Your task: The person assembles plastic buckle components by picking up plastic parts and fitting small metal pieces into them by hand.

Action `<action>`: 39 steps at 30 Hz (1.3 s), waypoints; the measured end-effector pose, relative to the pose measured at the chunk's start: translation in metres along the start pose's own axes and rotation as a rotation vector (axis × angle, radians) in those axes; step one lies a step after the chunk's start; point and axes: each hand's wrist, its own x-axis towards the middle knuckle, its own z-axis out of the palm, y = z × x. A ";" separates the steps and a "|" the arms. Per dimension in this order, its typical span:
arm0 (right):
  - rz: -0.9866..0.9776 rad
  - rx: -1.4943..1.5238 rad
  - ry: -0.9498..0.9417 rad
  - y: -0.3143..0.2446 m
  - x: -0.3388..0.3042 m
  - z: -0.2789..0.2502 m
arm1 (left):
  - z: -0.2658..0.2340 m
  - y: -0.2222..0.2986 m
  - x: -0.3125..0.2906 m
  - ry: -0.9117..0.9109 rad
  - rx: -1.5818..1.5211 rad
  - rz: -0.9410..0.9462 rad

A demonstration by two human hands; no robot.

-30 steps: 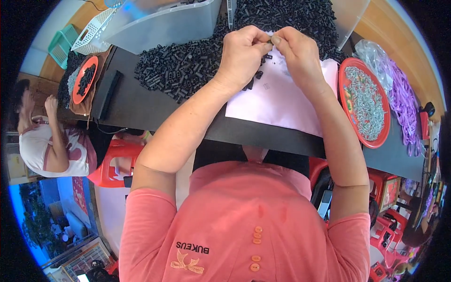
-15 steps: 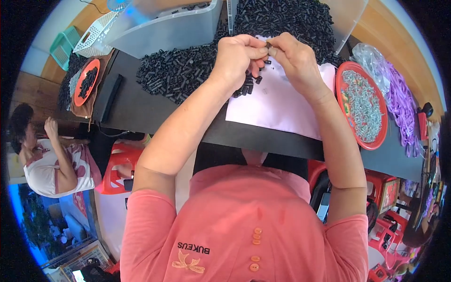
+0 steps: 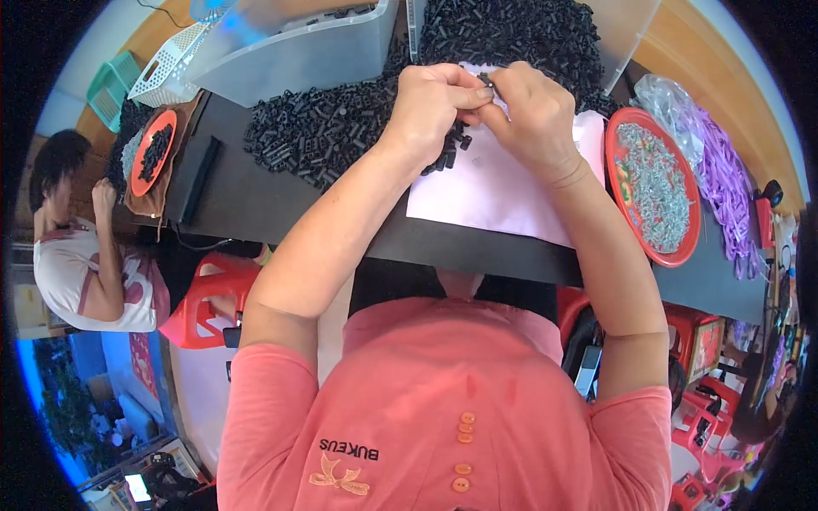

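Note:
My left hand [image 3: 433, 100] and my right hand [image 3: 535, 115] meet fingertip to fingertip at the far middle of the table. A small black plastic piece [image 3: 485, 79] is pinched between them; the fingers cover most of it. Beneath the hands lies a pale pink cloth [image 3: 490, 200]. A few loose black pieces [image 3: 460, 140] rest on its left side, just under my left fingers. Beside my left forearm spreads a heap of small black plastic pieces [image 3: 311, 136], and another large heap [image 3: 511, 34] rises beyond the hands.
To the right, a red plate [image 3: 667, 258] holds many small silvery metal parts [image 3: 660, 183], with purple straps [image 3: 728, 196] beyond. A translucent bin [image 3: 315, 64] stands at the far left. Another person [image 3: 98, 272] sits to the left near an orange plate [image 3: 170, 128] of black pieces.
My right hand has turned slightly, its thumb coming across toward the left fingertips. The left hand stays nearly in place. At left, the other person has shifted, their raised hand lower.

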 end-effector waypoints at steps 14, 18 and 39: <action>-0.052 0.008 0.007 -0.007 0.001 -0.004 | -0.002 0.006 -0.005 -0.084 0.024 0.048; -0.005 0.072 0.017 -0.005 0.002 0.002 | -0.003 0.005 -0.004 -0.096 0.009 0.076; 0.055 0.149 -0.743 -0.005 -0.003 -0.004 | -0.011 0.028 -0.006 0.146 0.608 0.421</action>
